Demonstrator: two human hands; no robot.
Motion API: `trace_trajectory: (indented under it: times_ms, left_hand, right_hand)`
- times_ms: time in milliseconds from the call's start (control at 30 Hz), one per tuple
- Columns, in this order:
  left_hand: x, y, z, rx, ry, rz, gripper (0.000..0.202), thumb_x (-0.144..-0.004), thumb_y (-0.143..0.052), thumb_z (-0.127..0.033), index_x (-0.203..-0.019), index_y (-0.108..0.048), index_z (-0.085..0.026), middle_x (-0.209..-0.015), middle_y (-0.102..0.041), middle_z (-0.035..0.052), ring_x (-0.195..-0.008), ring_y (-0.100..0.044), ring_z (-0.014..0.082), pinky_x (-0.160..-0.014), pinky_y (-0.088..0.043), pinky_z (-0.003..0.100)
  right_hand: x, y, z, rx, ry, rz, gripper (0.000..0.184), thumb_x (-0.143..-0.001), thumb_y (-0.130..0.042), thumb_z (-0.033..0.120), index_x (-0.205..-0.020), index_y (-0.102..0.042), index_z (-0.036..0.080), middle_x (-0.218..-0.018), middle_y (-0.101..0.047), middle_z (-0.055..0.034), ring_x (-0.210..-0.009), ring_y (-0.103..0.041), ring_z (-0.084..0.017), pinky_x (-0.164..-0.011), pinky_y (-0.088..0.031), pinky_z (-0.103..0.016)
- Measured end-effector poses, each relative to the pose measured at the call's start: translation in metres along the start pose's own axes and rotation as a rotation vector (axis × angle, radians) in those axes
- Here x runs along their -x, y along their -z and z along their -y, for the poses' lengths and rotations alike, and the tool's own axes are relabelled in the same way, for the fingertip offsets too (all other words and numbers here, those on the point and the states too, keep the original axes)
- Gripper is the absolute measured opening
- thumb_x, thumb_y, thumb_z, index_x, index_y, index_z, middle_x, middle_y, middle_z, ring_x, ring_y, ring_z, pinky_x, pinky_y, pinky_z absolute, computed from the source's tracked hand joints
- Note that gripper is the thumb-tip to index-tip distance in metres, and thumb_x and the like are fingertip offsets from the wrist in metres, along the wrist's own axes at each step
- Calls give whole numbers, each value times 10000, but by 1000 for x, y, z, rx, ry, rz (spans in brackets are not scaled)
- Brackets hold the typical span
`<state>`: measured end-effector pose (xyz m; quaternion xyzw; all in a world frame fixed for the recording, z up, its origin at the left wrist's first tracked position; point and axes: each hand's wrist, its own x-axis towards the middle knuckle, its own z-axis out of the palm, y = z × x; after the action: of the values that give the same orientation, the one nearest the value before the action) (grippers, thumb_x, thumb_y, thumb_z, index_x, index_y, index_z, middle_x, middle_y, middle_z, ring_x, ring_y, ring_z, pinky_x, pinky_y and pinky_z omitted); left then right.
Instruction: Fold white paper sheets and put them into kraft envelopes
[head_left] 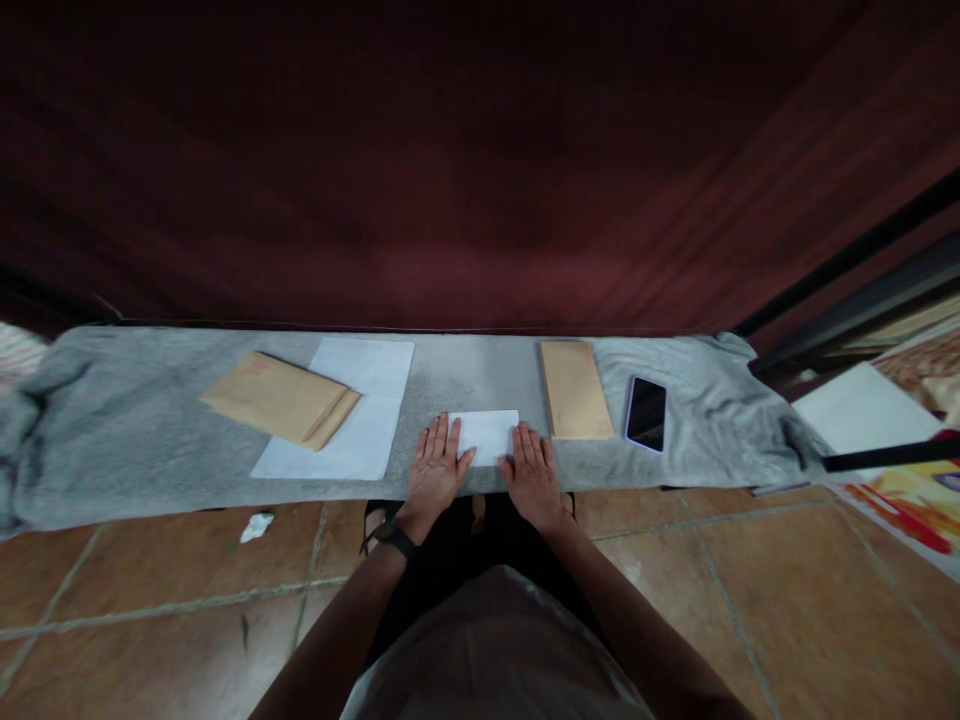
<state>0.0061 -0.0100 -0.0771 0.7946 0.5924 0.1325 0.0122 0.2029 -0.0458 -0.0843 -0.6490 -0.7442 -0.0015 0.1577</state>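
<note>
A small folded white paper [486, 434] lies at the near edge of a narrow bench covered with grey cloth [150, 440]. My left hand [436, 468] lies flat on the paper's left end, fingers stretched out. My right hand [532, 472] lies flat on its right end, fingers together and extended. Neither hand grips anything. A dark band sits on my left wrist.
Left of the paper lie a white sheet [352, 410] and a stack of brown envelopes [281, 398] partly on it. To the right lie one brown envelope [574, 388] and a black phone [646, 412]. A dark red curtain hangs behind. A paper scrap [256, 526] lies on the tiled floor.
</note>
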Motion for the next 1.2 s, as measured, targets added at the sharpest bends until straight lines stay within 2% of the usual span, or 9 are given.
trace_trajectory:
  times_ms: [200,333,567,900,1200]
  left_hand:
    - [0,0,3,28,25,-15,609,-1041,-302,-398,-1566,-318,-90,-1609,-349,180,-1523,-275,297,-1225,-278,530]
    - [-1,1,-3,25,46,-37,605,-1040,-291,-371,-1561,-314,-64,-1608,-352,180,-1528,-257,299,-1230,-267,534]
    - [15,6,-25,69,-123,25,553,-1037,-263,-266,-1561,-327,-98,-1611,-369,135,-1521,-286,225,-1235,-304,446]
    - [41,17,-1,-16,-104,54,608,-1031,-348,-365,-1569,-295,-86,-1609,-370,151,-1522,-285,252,-1237,-297,470]
    - [45,15,-2,-39,-77,27,613,-1036,-328,-368,-1568,-282,-68,-1598,-380,180,-1520,-288,270,-1232,-290,500]
  right_hand:
    - [6,4,2,1,-5,5,597,-1064,-360,388,-1559,-336,55,-1596,-366,-190,-1471,-370,-318,-1212,-251,-530]
    - [3,9,8,-22,9,0,569,-1068,-351,348,-1570,-319,83,-1602,-369,-161,-1481,-356,-297,-1220,-246,-520]
    - [9,5,26,-88,194,27,549,-1068,-352,328,-1577,-312,126,-1599,-399,-107,-1497,-335,-212,-1242,-258,-440]
    - [26,6,-2,-39,176,17,615,-1053,-404,368,-1591,-262,105,-1603,-374,-146,-1477,-371,-260,-1232,-252,-486]
    - [34,12,-10,-18,163,-23,622,-1060,-398,348,-1603,-219,103,-1595,-383,-163,-1467,-391,-277,-1209,-297,-498]
